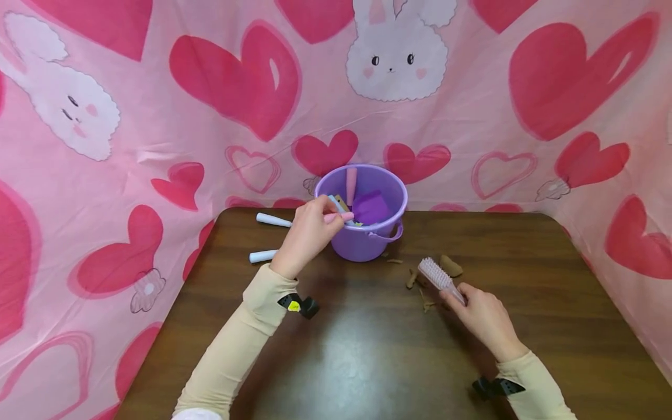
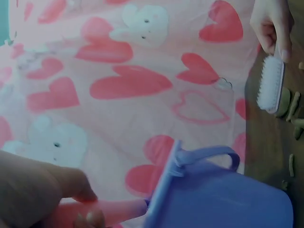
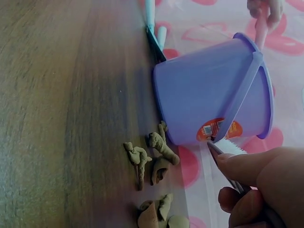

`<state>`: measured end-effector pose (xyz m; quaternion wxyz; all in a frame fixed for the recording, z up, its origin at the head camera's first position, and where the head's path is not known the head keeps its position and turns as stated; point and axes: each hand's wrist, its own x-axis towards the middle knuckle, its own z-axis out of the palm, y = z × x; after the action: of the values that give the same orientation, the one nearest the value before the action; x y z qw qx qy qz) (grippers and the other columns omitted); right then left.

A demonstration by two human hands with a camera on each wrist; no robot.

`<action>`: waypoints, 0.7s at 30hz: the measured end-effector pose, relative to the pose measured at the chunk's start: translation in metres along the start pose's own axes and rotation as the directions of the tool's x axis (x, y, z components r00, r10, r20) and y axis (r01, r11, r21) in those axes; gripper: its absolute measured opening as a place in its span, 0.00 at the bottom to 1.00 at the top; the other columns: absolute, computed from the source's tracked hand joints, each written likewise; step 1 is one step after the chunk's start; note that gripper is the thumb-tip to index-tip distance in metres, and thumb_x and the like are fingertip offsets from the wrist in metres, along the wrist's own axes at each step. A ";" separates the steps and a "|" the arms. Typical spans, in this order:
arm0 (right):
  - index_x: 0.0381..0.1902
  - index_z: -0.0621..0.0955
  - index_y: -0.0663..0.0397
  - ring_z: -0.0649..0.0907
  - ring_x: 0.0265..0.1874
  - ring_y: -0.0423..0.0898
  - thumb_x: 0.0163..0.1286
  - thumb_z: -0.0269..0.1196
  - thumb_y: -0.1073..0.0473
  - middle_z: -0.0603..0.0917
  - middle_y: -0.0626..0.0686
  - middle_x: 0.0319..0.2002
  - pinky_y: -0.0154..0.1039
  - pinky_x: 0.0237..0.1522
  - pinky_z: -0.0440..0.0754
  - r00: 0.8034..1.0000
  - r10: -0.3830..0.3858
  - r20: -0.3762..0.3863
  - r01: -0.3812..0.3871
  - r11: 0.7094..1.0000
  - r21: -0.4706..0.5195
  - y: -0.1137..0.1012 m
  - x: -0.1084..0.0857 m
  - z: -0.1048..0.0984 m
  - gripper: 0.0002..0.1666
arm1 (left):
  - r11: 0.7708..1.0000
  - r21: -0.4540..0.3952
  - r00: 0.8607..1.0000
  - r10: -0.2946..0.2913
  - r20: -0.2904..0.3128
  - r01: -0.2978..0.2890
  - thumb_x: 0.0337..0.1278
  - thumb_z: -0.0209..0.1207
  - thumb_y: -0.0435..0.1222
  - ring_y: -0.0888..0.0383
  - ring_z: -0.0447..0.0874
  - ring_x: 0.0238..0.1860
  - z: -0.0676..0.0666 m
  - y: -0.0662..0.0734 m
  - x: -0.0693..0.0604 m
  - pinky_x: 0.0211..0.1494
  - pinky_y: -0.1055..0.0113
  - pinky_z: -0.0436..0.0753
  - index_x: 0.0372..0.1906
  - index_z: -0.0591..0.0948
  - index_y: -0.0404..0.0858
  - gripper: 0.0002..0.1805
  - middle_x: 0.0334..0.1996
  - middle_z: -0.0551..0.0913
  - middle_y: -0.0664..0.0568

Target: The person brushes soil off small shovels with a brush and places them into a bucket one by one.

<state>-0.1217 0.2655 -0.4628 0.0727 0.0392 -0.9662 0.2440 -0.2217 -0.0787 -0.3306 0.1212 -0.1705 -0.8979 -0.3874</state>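
Note:
A purple bucket (image 1: 359,244) with a side handle stands at the back of the table. Pinched in my left hand (image 1: 308,232) is the pink handle (image 2: 114,212) of a tool at the bucket's left rim; its far end is hidden by the bucket wall. Inside the bucket lie a flat purple piece (image 1: 371,207), another pink handle (image 1: 351,185) and a light blue strip. My right hand (image 1: 485,319) grips a small pale brush (image 1: 437,275), bristles showing, over the table. Brown clay-like pieces (image 3: 137,159) lie just beyond and beside the brush.
Two light blue handles (image 1: 274,220) lie left of the bucket, partly behind my left arm. The brown wooden table (image 1: 399,361) meets a pink cloth (image 1: 462,116) with hearts and rabbits at its back and sides.

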 end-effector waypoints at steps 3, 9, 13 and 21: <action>0.26 0.73 0.51 0.69 0.18 0.46 0.73 0.67 0.46 0.70 0.48 0.19 0.42 0.22 0.65 1.000 0.001 0.002 -0.001 1.000 0.008 0.000 -0.002 0.004 0.22 | 1.000 -0.023 0.999 -0.009 -0.046 0.008 0.65 0.64 0.36 0.50 0.89 0.43 0.009 -0.007 0.003 0.46 0.56 0.83 0.39 0.81 0.38 0.05 0.36 0.89 0.48; 0.26 0.73 0.50 0.68 0.17 0.44 0.73 0.68 0.48 0.69 0.46 0.18 0.41 0.22 0.63 1.000 -0.029 -0.002 0.029 0.999 0.023 -0.001 -0.003 0.009 0.21 | 0.999 -0.007 0.996 0.051 -0.075 -0.052 0.65 0.65 0.33 0.50 0.82 0.39 0.023 -0.020 0.008 0.46 0.57 0.80 0.40 0.83 0.38 0.03 0.34 0.85 0.47; 0.27 0.74 0.48 0.68 0.17 0.43 0.72 0.69 0.47 0.69 0.45 0.18 0.39 0.21 0.63 0.999 -0.053 0.000 0.053 0.998 0.024 -0.002 -0.002 0.009 0.20 | 0.998 0.018 0.989 0.063 -0.131 -0.062 0.65 0.62 0.32 0.45 0.79 0.40 0.024 -0.030 0.008 0.46 0.53 0.77 0.46 0.85 0.32 0.09 0.35 0.81 0.41; 0.25 0.72 0.46 0.65 0.16 0.41 0.72 0.69 0.46 0.65 0.43 0.17 0.37 0.20 0.60 0.997 -0.077 0.006 0.076 0.996 0.035 -0.002 -0.002 0.008 0.22 | 0.998 -0.027 0.960 0.051 -0.274 -0.060 0.66 0.62 0.31 0.41 0.81 0.40 0.015 -0.078 0.000 0.47 0.51 0.77 0.43 0.86 0.31 0.07 0.36 0.83 0.39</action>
<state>-0.1203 0.2597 -0.4688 0.0778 0.0782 -0.9599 0.2577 -0.2543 -0.1172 -0.3916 0.2516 -0.1426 -0.8605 -0.4194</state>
